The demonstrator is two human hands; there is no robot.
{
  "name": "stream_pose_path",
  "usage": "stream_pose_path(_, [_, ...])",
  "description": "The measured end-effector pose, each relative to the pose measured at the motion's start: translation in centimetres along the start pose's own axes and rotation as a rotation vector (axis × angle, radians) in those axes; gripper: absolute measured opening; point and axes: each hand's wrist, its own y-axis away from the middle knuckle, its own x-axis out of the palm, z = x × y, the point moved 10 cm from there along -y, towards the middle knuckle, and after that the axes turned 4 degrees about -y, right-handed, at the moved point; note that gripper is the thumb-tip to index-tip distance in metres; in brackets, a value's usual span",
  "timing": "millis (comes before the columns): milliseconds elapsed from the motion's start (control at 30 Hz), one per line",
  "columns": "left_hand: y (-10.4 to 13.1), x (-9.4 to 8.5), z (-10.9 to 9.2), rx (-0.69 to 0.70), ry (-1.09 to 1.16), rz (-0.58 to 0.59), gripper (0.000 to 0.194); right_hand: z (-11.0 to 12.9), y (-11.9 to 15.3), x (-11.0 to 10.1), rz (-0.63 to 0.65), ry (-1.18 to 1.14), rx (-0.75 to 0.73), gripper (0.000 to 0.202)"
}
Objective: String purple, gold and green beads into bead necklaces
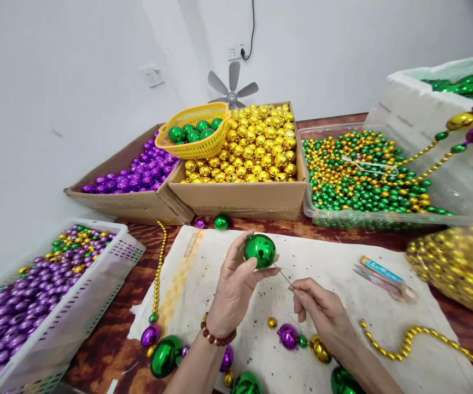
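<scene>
My left hand is closed round a shiny green ball, lifted above the white cloth. My right hand pinches a thin needle that slants up to the ball's lower right side; whether its tip is inside I cannot tell. Below my hands lies a strand with a purple bead, a gold bead and large green balls. A loose gold bead sits near the strand. My left forearm hides part of the strand.
Scissors lie on the right. Cardboard boxes of purple beads and gold balls stand behind, with a yellow basket on top. A clear tub, a white crate and a bag of gold beads flank the cloth.
</scene>
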Motion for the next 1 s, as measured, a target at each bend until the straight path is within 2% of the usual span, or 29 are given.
stream_pose_path(300, [0.3, 0.2, 0.2, -0.033, 0.026, 0.03, 0.04, 0.3, 0.2, -0.3, 0.03, 0.08, -0.002, 0.022])
stream_pose_path(567, [-0.5, -1.1, 0.3, -0.033, 0.023, -0.109, 0.029, 2.0, 0.3, 0.2, 0.031, 0.247, -0.047, 0.021])
stream_pose_path(800, [-1.1, -2.5, -0.6, -0.005, 0.166, -0.167, 0.031, 0.6, 1.3, -0.4, 0.089, 0.213, 0.058, 0.023])
stream_pose_path(1000, [-1.0, -1.3, -0.5, 0.011, 0.174, -0.13, 0.033, -0.7, 1.0, -0.3, 0.098, 0.052, 0.119, 0.026])
